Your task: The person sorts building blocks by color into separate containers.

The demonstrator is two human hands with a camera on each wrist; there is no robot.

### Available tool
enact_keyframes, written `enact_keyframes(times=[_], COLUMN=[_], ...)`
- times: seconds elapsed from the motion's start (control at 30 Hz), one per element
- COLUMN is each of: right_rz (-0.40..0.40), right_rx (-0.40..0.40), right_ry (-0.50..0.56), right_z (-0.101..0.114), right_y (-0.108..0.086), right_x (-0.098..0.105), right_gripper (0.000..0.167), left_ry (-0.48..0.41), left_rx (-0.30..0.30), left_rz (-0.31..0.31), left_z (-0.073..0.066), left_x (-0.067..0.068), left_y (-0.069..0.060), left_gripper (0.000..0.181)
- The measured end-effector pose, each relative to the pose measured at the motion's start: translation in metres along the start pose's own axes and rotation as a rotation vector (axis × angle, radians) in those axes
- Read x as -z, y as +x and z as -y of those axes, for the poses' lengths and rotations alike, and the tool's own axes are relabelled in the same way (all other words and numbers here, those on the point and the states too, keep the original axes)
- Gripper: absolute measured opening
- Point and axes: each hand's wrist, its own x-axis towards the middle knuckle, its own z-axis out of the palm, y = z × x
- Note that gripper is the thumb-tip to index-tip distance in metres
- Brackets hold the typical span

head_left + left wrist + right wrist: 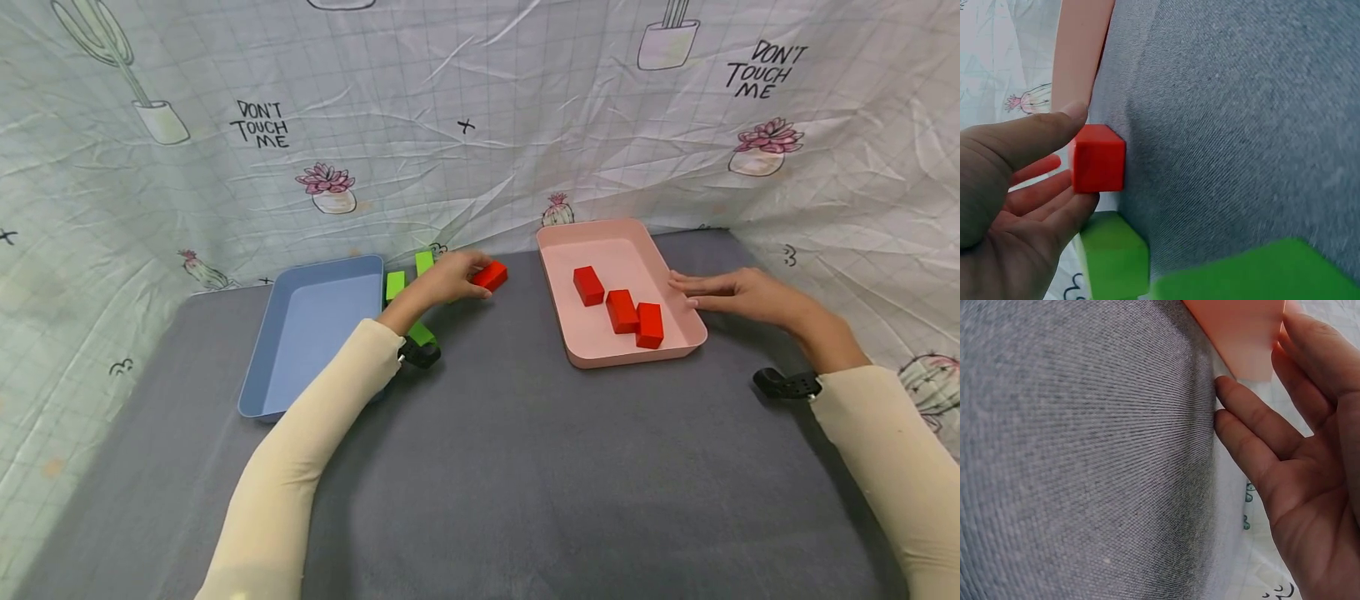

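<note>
From the head, holding a red block [492, 276] between thumb and curled fingers of the left hand [452, 279], with green blocks [396, 285] beside the wrist and a blue tray [322, 329] left of the grip; well right of the grip, seeing three more red blocks [588, 286] in a shallow, round-cornered pink tray [615, 246]. From the left wrist, catching what the head view hides: on the gripped block, a smooth, square end; near the fingers, one green block's flat faces. From the right wrist, showing the right hand [1304, 469] with extended, slack fingers against the tray's smooth wall, near ribbed gray cloth [1085, 425].
</note>
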Motion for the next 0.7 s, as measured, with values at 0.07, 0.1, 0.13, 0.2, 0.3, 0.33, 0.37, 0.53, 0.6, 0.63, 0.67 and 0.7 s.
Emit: enact_keyframes(times=[0.07, 0.1, 0.13, 0.2, 0.3, 0.33, 0.37, 0.53, 0.6, 0.63, 0.67, 0.7], right_rz=[-0.005, -0.006, -0.006, -0.001, 0.007, 0.009, 0.012, 0.025, 0.028, 0.028, 0.029, 0.028], right_rx=[0.01, 0.017, 0.023, 0.03, 0.032, 0.03, 0.025, 0.012, 0.008, 0.004, 0.002, -0.003], right_ry=[0.001, 0.0, 0.001, 0.006, 0.012, 0.014, 0.016, 0.012, 0.01, 0.01, 0.009, 0.01], right_z=[0.0, 0.0, 0.0, 0.0, 0.0, 0.0, 0.0, 0.002, 0.002, 0.002, 0.002, 0.002], right_y=[0.0, 0.0, 0.0, 0.0, 0.001, 0.001, 0.001, 0.002, 0.002, 0.001, 0.001, 0.001], right_x=[0.0, 0.0, 0.0, 0.0, 0.001, 0.001, 0.001, 0.002, 0.002, 0.002, 0.002, 0.002], right_gripper=[0.047, 0.046, 0.046, 0.046, 0.046, 0.046, 0.046, 0.047, 0.047, 0.047, 0.048, 0.048], left_ry=[-0.014, -0.02, -0.026, -0.033, -0.024, -0.018, -0.015, -0.011, -0.016, -0.019, -0.025, -0.032], left_rx=[-0.005, -0.006, -0.005, -0.001, 0.01, 0.016, 0.021, 0.03, 0.01, -0.003, -0.013, -0.022], left_rz=[-0.01, -0.015, -0.021, -0.033, -0.055, -0.061, -0.067, -0.087, -0.089, -0.089, -0.086, -0.084], left_z=[0.002, 0.002, 0.002, 0.002, 0.002, 0.002, 0.002, 0.003, 0.004, 0.004, 0.004, 0.004], left_x=[-0.002, -0.003, -0.005, -0.007, -0.011, -0.012, -0.013, -0.017, -0.018, -0.019, -0.019, -0.019], left_y=[0.002, 0.003, 0.004, 0.006, 0.008, 0.009, 0.009, 0.01, 0.01, 0.01, 0.01, 0.009], left_gripper=[0.06, 0.059, 0.059, 0.06, 0.059, 0.058, 0.056, 0.048, 0.047, 0.046, 0.045, 0.045])
